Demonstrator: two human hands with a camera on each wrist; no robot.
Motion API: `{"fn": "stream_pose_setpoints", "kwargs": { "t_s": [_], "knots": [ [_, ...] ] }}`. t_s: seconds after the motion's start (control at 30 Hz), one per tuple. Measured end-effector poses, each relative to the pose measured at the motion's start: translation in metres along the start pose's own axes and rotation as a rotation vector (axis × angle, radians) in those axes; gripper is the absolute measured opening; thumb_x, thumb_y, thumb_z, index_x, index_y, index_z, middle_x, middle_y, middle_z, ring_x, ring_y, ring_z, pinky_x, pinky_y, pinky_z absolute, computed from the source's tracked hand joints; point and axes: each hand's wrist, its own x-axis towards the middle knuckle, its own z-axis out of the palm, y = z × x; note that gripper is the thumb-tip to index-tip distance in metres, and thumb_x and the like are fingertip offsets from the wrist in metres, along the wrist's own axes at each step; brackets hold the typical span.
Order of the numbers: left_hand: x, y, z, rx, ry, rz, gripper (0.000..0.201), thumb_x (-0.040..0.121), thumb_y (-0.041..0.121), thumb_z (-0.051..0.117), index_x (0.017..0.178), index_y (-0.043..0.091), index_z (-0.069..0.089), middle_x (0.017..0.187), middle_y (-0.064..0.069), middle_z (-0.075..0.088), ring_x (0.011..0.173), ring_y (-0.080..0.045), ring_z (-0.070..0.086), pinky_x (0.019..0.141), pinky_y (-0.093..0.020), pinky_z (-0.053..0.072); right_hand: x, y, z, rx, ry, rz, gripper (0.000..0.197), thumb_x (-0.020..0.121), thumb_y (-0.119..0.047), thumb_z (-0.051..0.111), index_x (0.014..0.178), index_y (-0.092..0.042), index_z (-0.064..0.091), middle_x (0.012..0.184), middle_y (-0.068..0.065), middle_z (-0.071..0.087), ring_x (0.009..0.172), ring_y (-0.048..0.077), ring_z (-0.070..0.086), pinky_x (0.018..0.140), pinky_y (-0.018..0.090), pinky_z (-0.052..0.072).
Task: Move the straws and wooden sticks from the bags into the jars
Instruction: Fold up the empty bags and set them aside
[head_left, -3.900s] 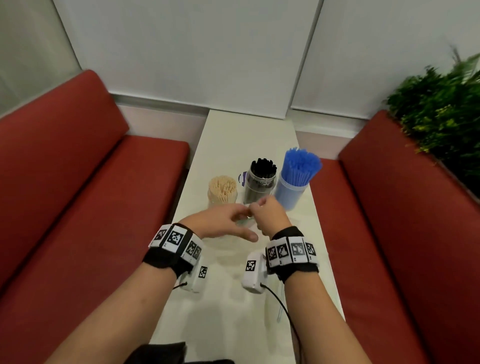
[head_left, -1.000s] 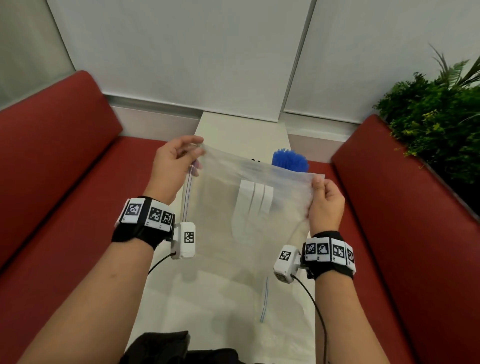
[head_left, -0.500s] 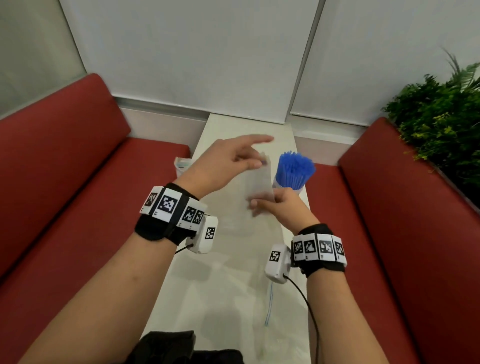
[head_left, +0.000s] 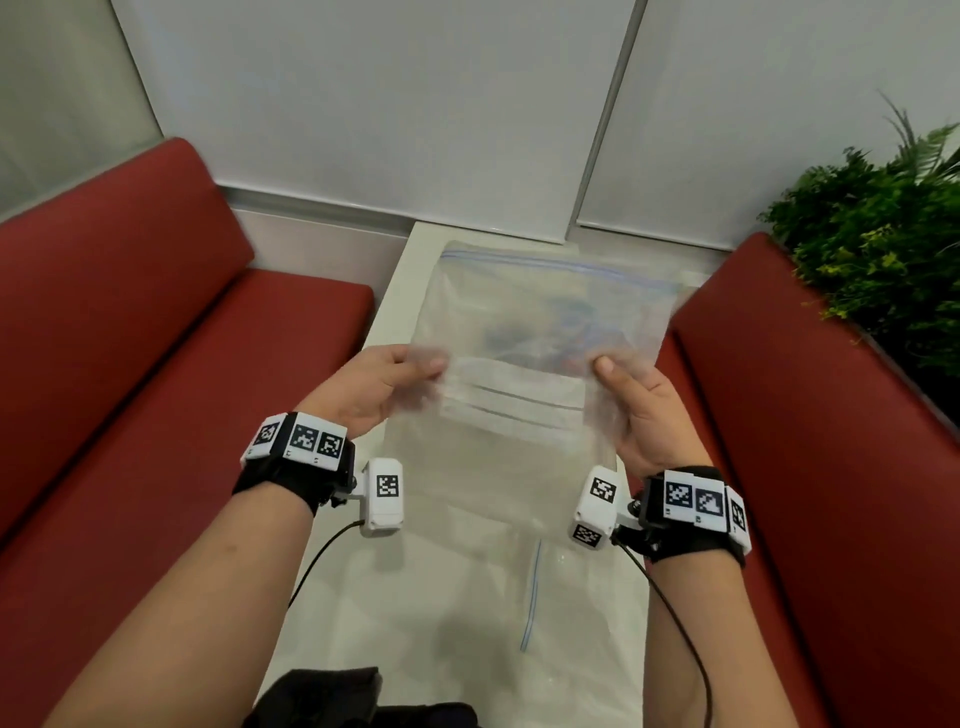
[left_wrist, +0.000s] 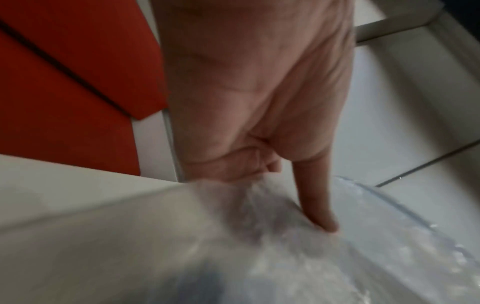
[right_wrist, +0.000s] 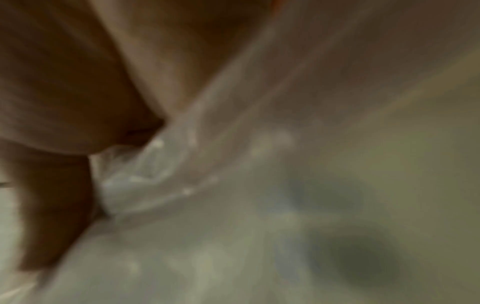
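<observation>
A clear zip bag (head_left: 540, 332) is being held up flat above the white table (head_left: 395, 322), spread between the two hands, with its blue zip edge (head_left: 561, 265) being kept at the far side, away from the body. The bag's left edge is being pinched by the left hand (head_left: 374, 389) and its right edge by the right hand (head_left: 644, 415); on each side the plastic is being clamped between thumb and fingers, which the left wrist view confirms with a finger (left_wrist: 319, 207) being pressed onto the film. The right wrist view is too blurred to add more than crumpled plastic against skin. The bag appears empty. Its long axis is being run from the body toward the wall, and both hands are placed about midway along it, equally near. Blurred blue and dark shapes are being seen through the plastic, probably the jars behind it, though that cannot be told for certain. A second clear bag (head_left: 535, 597) is lying flat on the table nearer the body. Red benches (head_left: 156, 364) are flanking the table, and a green plant (head_left: 872, 249) is standing at the right.
</observation>
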Motion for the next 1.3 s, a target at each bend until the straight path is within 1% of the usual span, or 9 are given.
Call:
{"fn": "stream_pose_setpoints", "kwargs": {
  "t_s": [0.1, 0.27, 0.4, 0.57, 0.67, 0.87, 1.07, 1.17, 1.3],
  "knots": [
    [0.005, -0.001, -0.002, -0.044, 0.139, 0.053, 0.026, 0.076, 0.022, 0.08, 0.098, 0.011, 0.079, 0.091, -0.006, 0.076, 0.073, -0.011, 0.072, 0.06, -0.023, 0.058, -0.006, 0.007, -0.02, -0.225, 0.105, 0.135, 0.013, 0.081, -0.02, 0.073, 0.092, -0.016, 0.079, 0.086, 0.005, 0.077, 0.068, 0.016, 0.073, 0.056, 0.025, 0.057],
    [0.008, -0.004, -0.003, -0.016, 0.066, 0.061, 0.022, 0.078, 0.014, 0.079, 0.099, 0.018, 0.082, 0.099, -0.017, 0.079, 0.084, -0.019, 0.078, 0.066, -0.028, 0.062, -0.025, 0.005, -0.045, -0.24, 0.044, 0.238, 0.041, 0.079, -0.008, 0.074, 0.12, -0.015, 0.073, 0.099, 0.014, 0.076, 0.073, 0.022, 0.067, 0.068, 0.03, 0.057],
    [0.009, -0.001, 0.011, -0.001, 0.019, 0.105, 0.014, 0.081, 0.004, 0.074, 0.088, 0.012, 0.083, 0.093, -0.014, 0.079, 0.085, -0.018, 0.078, 0.069, -0.024, 0.062, -0.041, -0.001, -0.051, -0.267, 0.14, 0.114, 0.018, 0.079, -0.004, 0.068, 0.088, -0.012, 0.082, 0.092, 0.022, 0.072, 0.09, 0.037, 0.045, 0.068, 0.034, 0.037],
    [0.01, 0.014, 0.03, 0.234, -0.041, 0.152, 0.056, 0.083, -0.025, 0.047, 0.059, 0.017, 0.076, 0.093, -0.021, 0.075, 0.082, -0.029, 0.062, 0.072, -0.033, 0.049, -0.064, -0.018, -0.069, -0.567, 0.035, 0.158, 0.053, 0.08, 0.028, 0.049, 0.068, -0.013, 0.08, 0.108, 0.008, 0.077, 0.094, 0.02, 0.074, 0.076, 0.022, 0.056],
    [0.009, 0.028, 0.041, 0.449, -0.171, 0.181, 0.06, 0.078, -0.025, 0.04, 0.055, 0.019, 0.073, 0.097, -0.016, 0.076, 0.076, -0.016, 0.066, 0.068, -0.02, 0.049, -0.071, -0.025, -0.083, -1.18, 0.188, 0.312, 0.064, 0.084, 0.023, 0.041, 0.087, -0.029, 0.079, 0.098, -0.012, 0.073, 0.107, 0.013, 0.067, 0.081, 0.012, 0.045],
    [0.008, 0.044, 0.089, 0.863, -0.62, 0.143, 0.044, 0.084, -0.003, 0.057, 0.058, 0.028, 0.074, 0.105, -0.009, 0.077, 0.107, -0.009, 0.069, 0.093, -0.014, 0.044, -0.055, -0.009, -0.028, -1.078, -0.108, 0.313, 0.114, 0.07, -0.027, 0.088, 0.155, -0.048, 0.017, 0.162, -0.021, 0.018, 0.149, 0.002, 0.004, 0.118, 0.029, 0.01],
    [0.002, 0.058, 0.109, 0.661, -0.656, 0.194, 0.041, 0.093, 0.007, 0.058, 0.115, 0.036, 0.077, 0.119, -0.024, 0.07, 0.105, -0.035, 0.063, 0.098, -0.051, 0.044, -0.044, 0.02, -0.006, -1.029, -0.113, 0.382, 0.016, 0.074, -0.021, 0.087, 0.087, -0.02, 0.078, 0.084, -0.001, 0.076, 0.079, 0.012, 0.067, 0.073, 0.029, 0.05],
    [0.01, 0.063, 0.091, 0.175, -0.241, 0.241, 0.044, 0.098, 0.041, 0.058, 0.14, 0.03, 0.058, 0.129, -0.013, 0.07, 0.114, -0.024, 0.066, 0.109, -0.048, 0.045, -0.051, -0.001, -0.026, -0.66, 0.142, 0.193, 0.022, 0.074, -0.025, 0.087, 0.088, -0.009, 0.079, 0.089, 0.016, 0.077, 0.074, 0.023, 0.068, 0.069, 0.034, 0.051],
    [0.02, 0.039, 0.097, 0.119, -0.299, 0.014, 0.108, 0.073, 0.074, 0.07, 0.159, 0.036, 0.019, 0.143, -0.001, 0.059, 0.123, -0.018, 0.063, 0.102, -0.048, 0.052, -0.056, -0.023, -0.044, -0.425, 0.334, -0.012, 0.034, 0.08, -0.043, 0.082, 0.103, -0.018, 0.078, 0.104, 0.009, 0.077, 0.093, 0.023, 0.075, 0.073, 0.031, 0.059]
  ]
}}
